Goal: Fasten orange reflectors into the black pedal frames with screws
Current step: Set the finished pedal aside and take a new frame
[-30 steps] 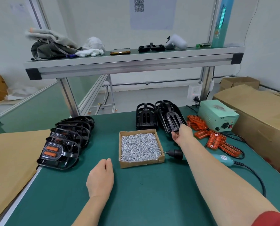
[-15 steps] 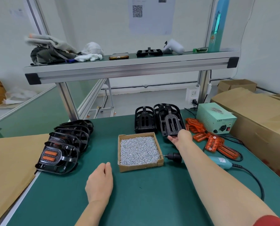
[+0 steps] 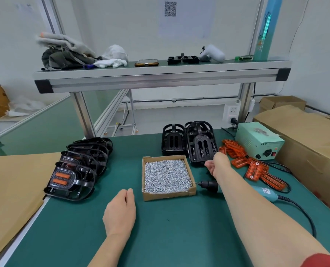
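Two stacks of empty black pedal frames stand at the back of the green table. My right hand [image 3: 217, 164] grips the near edge of the front frame [image 3: 202, 146] of the right stack, which leans toward me. The other stack [image 3: 172, 140] stands just left of it. Loose orange reflectors [image 3: 253, 167] lie to the right of my hand. A cardboard box of screws [image 3: 167, 175] sits in the middle. An electric screwdriver [image 3: 265, 192] lies under my right forearm, its tip at the box. My left hand [image 3: 119, 211] rests flat on the table, holding nothing.
A row of pedals with orange reflectors fitted [image 3: 77, 170] lies at the left. Brown paper [image 3: 10, 182] covers the left table edge. A pale green power unit [image 3: 258, 142] and large cardboard boxes [image 3: 306, 132] fill the right. An overhead shelf [image 3: 160, 75] crosses above the table's far edge.
My right hand has drawn back toward me with the edge of the black frame, tipping it nearer. My left hand has stayed in place.
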Available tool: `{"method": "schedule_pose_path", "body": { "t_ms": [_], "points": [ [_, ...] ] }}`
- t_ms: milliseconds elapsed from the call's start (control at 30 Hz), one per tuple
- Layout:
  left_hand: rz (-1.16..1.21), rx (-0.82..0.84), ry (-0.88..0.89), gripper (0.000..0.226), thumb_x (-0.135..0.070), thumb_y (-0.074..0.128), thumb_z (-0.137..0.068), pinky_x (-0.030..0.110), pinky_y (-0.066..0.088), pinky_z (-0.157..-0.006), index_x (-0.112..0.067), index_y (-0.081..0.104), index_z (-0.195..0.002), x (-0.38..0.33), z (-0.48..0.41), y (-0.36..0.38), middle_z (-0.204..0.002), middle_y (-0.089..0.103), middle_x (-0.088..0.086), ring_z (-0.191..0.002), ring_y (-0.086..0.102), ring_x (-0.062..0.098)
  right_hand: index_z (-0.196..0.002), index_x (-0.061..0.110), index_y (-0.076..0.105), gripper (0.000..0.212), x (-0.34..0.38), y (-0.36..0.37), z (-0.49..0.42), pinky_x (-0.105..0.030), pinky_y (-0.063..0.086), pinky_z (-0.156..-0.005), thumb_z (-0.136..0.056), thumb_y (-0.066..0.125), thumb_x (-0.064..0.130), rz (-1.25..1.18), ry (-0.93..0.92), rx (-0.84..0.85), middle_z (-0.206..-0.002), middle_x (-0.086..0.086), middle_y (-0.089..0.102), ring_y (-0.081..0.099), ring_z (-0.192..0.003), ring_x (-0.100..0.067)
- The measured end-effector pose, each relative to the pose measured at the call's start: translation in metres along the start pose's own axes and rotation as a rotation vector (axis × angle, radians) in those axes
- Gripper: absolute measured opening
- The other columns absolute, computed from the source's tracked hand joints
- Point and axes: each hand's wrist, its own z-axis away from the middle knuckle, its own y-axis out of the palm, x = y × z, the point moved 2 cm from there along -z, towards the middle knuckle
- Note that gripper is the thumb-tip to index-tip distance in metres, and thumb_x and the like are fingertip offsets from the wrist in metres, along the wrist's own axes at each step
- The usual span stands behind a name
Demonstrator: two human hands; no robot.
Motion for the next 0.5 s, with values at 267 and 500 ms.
{"method": "schedule_pose_path", "body": {
  "t_ms": [267,500],
  "points": [
    [0.019,0.005,0.009,0.044,-0.04,0.042,-0.1,0.031,0.033,-0.052,-0.012,0.036,-0.066,0.002,0.0,-0.001,-0.055,0.05,0.001,-0.055,0.045,0.021,-0.113,-0.003,0.063,0.044,0.005,0.006,0.021,-0.014,0.021,-0.03,-0.107,0.03,0.026,-0.158,-0.069,0.126,-0.093,-0.013,0.069,0.04,-0.044,-0.006],
    [0.148,0.04,0.062,0.045,-0.04,0.053,-0.096,0.029,0.035,-0.052,-0.018,0.039,-0.06,-0.002,0.0,-0.002,-0.054,0.05,-0.013,-0.055,0.042,0.015,-0.088,-0.005,0.062,0.04,0.0,0.028,0.056,-0.016,0.028,-0.03,-0.106,0.036,0.02,-0.23,-0.138,0.348,-0.064,-0.013,0.065,0.048,-0.035,-0.008]
  ]
}}
